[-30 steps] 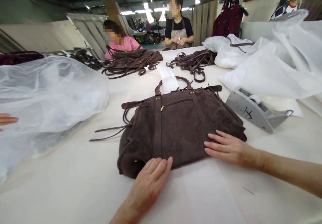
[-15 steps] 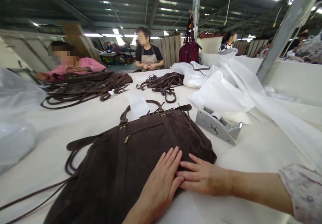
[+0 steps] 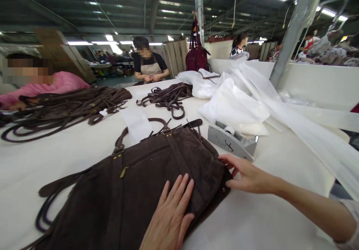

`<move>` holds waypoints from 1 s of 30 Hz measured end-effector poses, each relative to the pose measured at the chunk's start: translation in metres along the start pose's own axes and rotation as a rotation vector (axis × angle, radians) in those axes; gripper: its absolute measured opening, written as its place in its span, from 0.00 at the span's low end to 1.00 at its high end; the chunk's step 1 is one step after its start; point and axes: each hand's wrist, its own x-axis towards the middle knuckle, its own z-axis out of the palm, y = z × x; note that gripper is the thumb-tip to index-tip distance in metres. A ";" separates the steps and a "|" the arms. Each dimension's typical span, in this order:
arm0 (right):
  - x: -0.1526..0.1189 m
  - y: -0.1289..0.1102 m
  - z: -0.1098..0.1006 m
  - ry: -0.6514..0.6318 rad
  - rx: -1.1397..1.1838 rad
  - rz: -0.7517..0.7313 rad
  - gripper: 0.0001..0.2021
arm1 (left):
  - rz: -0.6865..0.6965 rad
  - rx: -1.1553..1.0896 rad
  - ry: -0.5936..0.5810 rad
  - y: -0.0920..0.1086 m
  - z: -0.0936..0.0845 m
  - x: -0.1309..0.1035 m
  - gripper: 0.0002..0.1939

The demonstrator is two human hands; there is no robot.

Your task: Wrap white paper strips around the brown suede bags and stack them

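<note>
At left, on the white table (image 3: 98, 141), we see a brown pile with straps (image 3: 84, 102). Nearer to us lies the brown bag (image 3: 140, 190), zipper side up, its handle loop toward the far side. Our left hand (image 3: 169, 218) rests flat upon it, fingers straight and grasping nothing, probably to steady it. The tape dispenser (image 3: 232, 139) stands just beside the bag, perhaps for easy reach. Our right hand (image 3: 244, 175) touches the bag's right end with curved fingers; whether they grip it, we cannot tell.
</note>
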 end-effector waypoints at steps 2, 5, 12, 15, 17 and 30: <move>0.005 -0.004 0.011 0.050 0.032 0.036 0.30 | 0.008 0.014 -0.004 0.000 0.000 0.000 0.31; 0.007 0.000 0.017 0.093 0.040 0.043 0.16 | 0.018 0.049 -0.023 -0.001 0.001 -0.002 0.32; -0.014 0.028 0.026 0.102 -0.166 -0.295 0.12 | 0.026 0.064 -0.029 -0.001 0.003 -0.002 0.33; -0.015 0.030 0.029 0.141 -0.115 -0.261 0.15 | 0.047 0.050 -0.015 0.001 0.002 0.000 0.33; -0.011 0.028 0.026 0.105 -0.066 -0.245 0.13 | 0.085 0.037 -0.008 0.002 0.000 0.001 0.32; 0.006 0.034 0.018 0.042 -0.138 -0.145 0.34 | 0.210 -0.016 -0.132 -0.001 0.000 0.005 0.39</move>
